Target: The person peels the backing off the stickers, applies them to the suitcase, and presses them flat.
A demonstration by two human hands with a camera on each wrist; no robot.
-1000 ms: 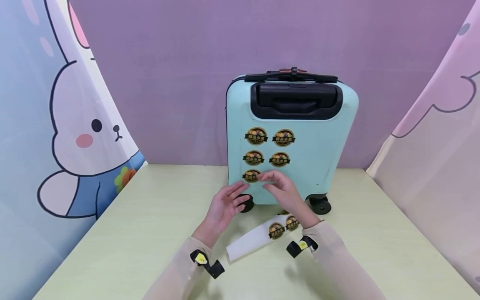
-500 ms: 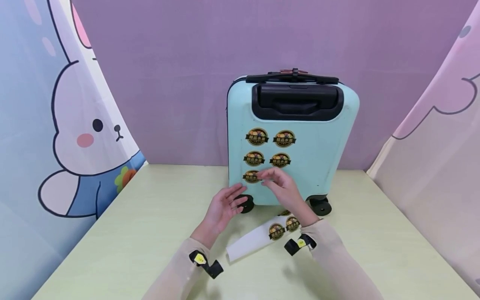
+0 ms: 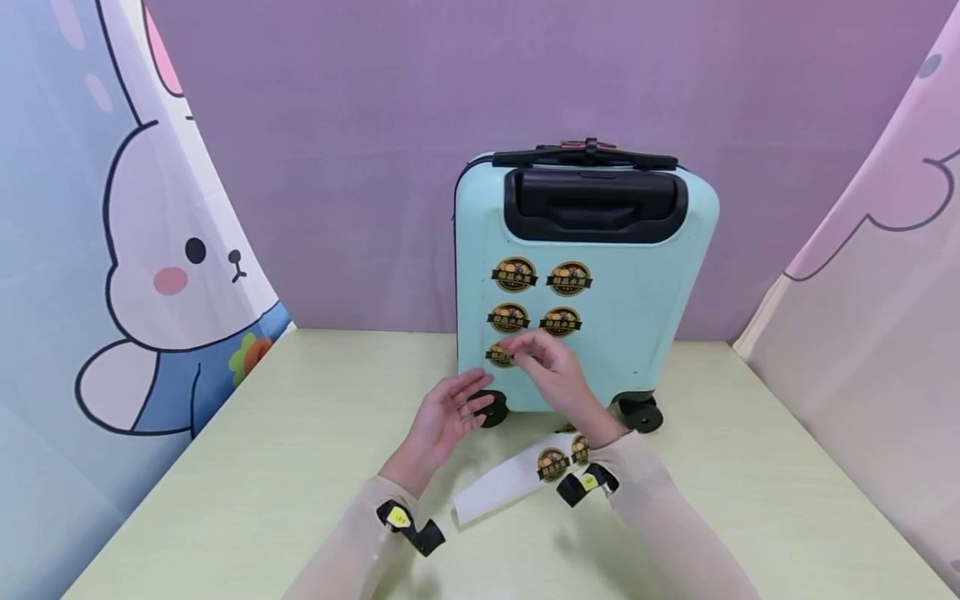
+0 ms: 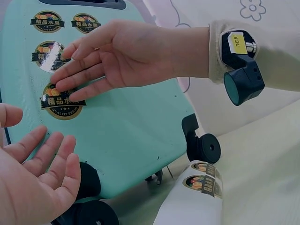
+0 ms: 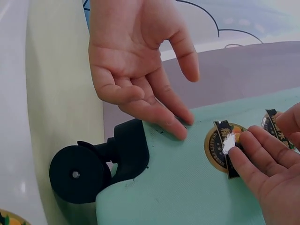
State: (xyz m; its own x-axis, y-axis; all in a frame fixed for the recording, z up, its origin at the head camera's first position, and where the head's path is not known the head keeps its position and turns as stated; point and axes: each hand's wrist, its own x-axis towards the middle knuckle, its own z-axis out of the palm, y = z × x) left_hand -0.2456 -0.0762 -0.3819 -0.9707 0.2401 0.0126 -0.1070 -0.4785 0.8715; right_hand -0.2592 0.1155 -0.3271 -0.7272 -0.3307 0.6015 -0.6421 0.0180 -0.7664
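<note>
A mint-green suitcase [image 3: 626, 333] stands upright with round black-and-gold fruit-label stickers on its front. The lowest one, a sticker [image 4: 62, 111] at the lower left, lies against the shell. Over this sticker my right hand [image 3: 555, 375] rests its extended fingertips, covering part of it; the left wrist view shows those fingers fairly straight. My left hand [image 3: 442, 417] is beside the suitcase's lower left corner, palm turned up and fingers loosely spread, holding nothing. In the right wrist view, its fingertips are close to the suitcase edge; whether they touch it I cannot tell.
A white backing strip [image 3: 498, 487] with a few stickers lies on the pale table [image 3: 315, 467] in front of the suitcase, partly beneath the right forearm. Black wheels [image 3: 640, 412] support the suitcase. A purple cloth [image 3: 337, 167] hangs behind, with printed curtains at both sides.
My right hand has shifted slightly left across the lowest sticker, its fingers now covering more of it. The left hand has stayed nearly still. The suitcase and strip look unmoved.
</note>
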